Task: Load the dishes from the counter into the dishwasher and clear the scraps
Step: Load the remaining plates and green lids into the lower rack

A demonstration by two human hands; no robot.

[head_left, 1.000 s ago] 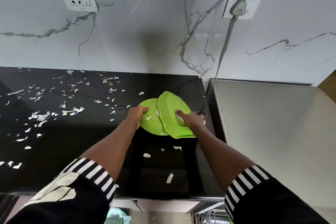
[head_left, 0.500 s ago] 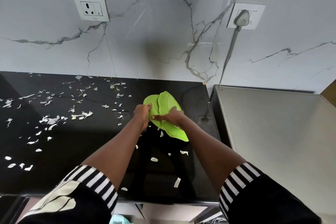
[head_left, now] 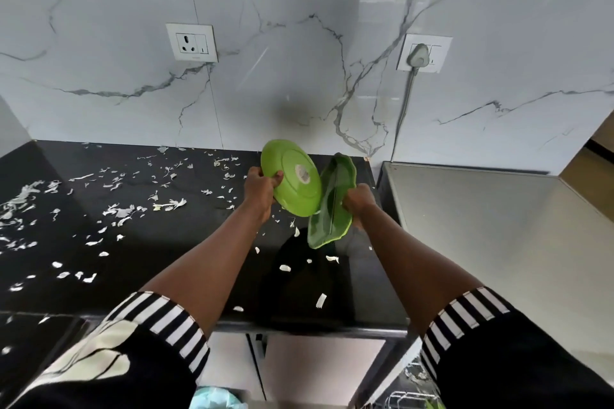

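Note:
My left hand (head_left: 260,189) grips the rim of a round green plate (head_left: 292,178), held up on edge with its underside toward me and a white label at its middle. A leaf-shaped green plate (head_left: 332,204) stands tilted on edge just to its right, gripped by my right hand (head_left: 358,201). Both plates hang above the black counter (head_left: 159,262) and overlap slightly. White vegetable scraps (head_left: 123,211) are strewn over the counter, thickest at the left, with a few pieces falling or lying below the plates.
A grey steel appliance top (head_left: 491,219) adjoins the counter on the right. The marble wall carries a socket (head_left: 192,42) and a plugged-in cable (head_left: 418,55). A wire dishwasher rack (head_left: 408,397) shows at the bottom right, below the counter edge.
Both plates were lifted off the counter and turned up on edge, then pulled apart; scraps dropped from them onto the counter. The camera tilted down and back.

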